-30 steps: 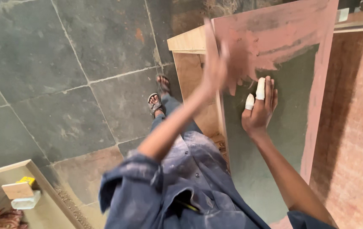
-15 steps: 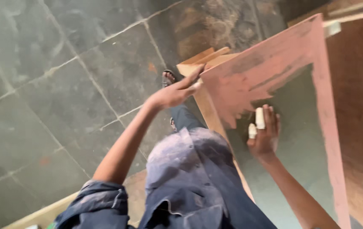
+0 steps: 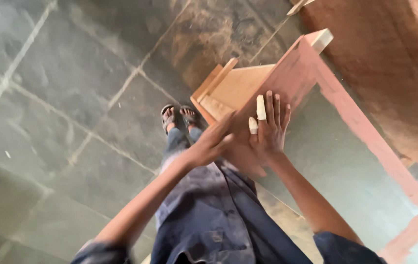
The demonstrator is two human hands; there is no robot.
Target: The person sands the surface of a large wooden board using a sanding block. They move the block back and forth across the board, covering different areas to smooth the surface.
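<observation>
Frame: wooden frame (image 3: 360, 127), coated reddish-pink, stands tilted above the stone floor (image 3: 72, 98), running from about 12 o'clock down to 4 o'clock of the person; the floor shows through its open middle.

Right hand: right hand (image 3: 270, 132) lies flat on the frame's upper corner, fingers (image 3: 277, 110) spread and straight, gripping nothing; two of them wear white wrappings (image 3: 260, 107).

Left hand: left hand (image 3: 214, 142) comes in from 9 o'clock and presses on the same corner just beside the right; its fingers look extended, closed around nothing, though blur hides the tips.

Unpainted piece: bare wooden box-like part (image 3: 233, 88) sits at 12 o'clock, touching or just behind the frame corner; which, I cannot tell.

Feet: sandalled feet (image 3: 177, 117) stand at 11 o'clock, near the frame's lower edge.

Slip risk: both palms only push on the face, neither hooks an edge, so I judge the frame could slide or tip away if the pressure goes uneven.

Foot risk: toes are open in sandals and lie near the corner; a dropped frame would likely land there.

Surface risk: if the coating is still soft, flat palms may smear it and lose hold; dryness cannot be told.

Finger risk: wrapped fingers probably feel less, so pinching between frame and bare part seems possible.
</observation>
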